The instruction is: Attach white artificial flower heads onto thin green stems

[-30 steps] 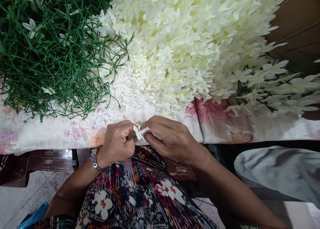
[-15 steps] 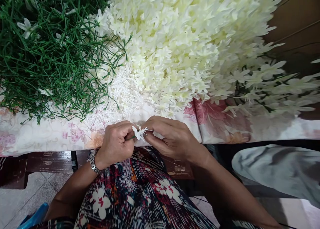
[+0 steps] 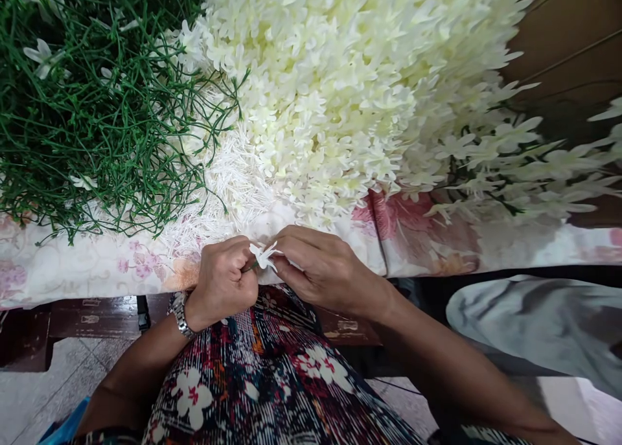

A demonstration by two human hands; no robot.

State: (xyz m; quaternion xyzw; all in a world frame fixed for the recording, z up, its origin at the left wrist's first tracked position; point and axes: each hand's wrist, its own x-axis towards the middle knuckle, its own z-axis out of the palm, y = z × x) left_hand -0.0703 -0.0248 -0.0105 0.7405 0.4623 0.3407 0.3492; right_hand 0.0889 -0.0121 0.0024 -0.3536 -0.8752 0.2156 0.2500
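Observation:
My left hand point(image 3: 226, 273) is closed in a fist round a thin green stem, whose end shows at the thumb. On that end sits a small white artificial flower point(image 3: 263, 256), its petals pointing right. The thumb and fingers of my right hand point(image 3: 323, 267) pinch at the petal side of this flower; their tips partly hide what they grip. Just beyond my hands lies a heap of thin white stamen-like strands point(image 3: 238, 173). A big pile of cream-white artificial flowers point(image 3: 321, 102) rises behind it.
Tangled green plastic stems point(image 3: 97, 127) fill the table's left side, with a few white blossoms among them. Flowered stems point(image 3: 515, 166) lie at right. A floral cloth point(image 3: 146, 267) covers the table edge. Grey fabric point(image 3: 515, 322), apparently another person's clothing, is at lower right.
The view has shifted slightly. My right fingertips have come a little closer to my left fist, and the flower between them has turned slightly.

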